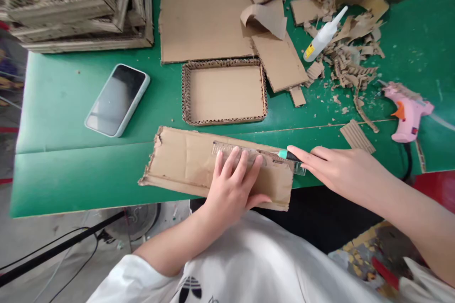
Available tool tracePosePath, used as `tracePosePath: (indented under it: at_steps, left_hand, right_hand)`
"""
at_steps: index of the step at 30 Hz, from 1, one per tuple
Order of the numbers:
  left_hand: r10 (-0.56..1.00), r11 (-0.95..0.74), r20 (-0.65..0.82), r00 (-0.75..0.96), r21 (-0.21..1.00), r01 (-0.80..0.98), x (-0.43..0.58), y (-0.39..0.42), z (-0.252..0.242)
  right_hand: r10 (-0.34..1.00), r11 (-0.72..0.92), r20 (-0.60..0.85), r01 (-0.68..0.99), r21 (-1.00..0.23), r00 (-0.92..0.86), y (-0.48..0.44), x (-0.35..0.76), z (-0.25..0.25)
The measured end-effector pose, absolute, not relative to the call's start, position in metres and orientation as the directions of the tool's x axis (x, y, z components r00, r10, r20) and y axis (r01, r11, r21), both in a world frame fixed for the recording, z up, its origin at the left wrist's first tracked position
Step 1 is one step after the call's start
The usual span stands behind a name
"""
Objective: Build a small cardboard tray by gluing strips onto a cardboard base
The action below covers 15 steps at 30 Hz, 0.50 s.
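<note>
A long cardboard piece (177, 156) with a torn left end lies along the table's front edge. Across its upper part rests a clear ruler (221, 147). My left hand (232, 184) lies over both, fingers spread, the fingertips on the ruler. In my right hand (329, 163) is a slim tool (284, 154) with a teal and black handle, its thin tip pointing left along the ruler. Just beyond the cardboard sits a shallow cardboard tray (265, 99) with corrugated walls.
A phone (117, 100) lies at the left, below stacked cardboard frames (71, 14). Flat cardboard sheets (199, 14) are at the back. Scraps (355, 64), a white glue bottle (322, 35) and a pink glue gun (405, 109) occupy the right of the green table (64, 170).
</note>
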<state>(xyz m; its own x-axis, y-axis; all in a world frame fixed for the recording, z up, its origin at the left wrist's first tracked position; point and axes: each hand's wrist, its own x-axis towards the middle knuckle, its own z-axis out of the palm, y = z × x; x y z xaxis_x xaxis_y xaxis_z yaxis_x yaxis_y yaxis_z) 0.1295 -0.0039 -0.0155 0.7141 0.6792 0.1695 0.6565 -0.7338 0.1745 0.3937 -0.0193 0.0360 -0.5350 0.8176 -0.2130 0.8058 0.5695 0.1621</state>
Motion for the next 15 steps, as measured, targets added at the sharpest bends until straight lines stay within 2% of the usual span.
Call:
tracePosePath:
  at_steps: [15]
  left_hand:
    - [0.692,-0.722,0.179,0.699,0.179,0.669,0.133,-0.005,-0.016]
  right_hand:
    - [0.825,0.557,-0.18,0.825,0.097,-0.536,-0.029,0.41,0.033]
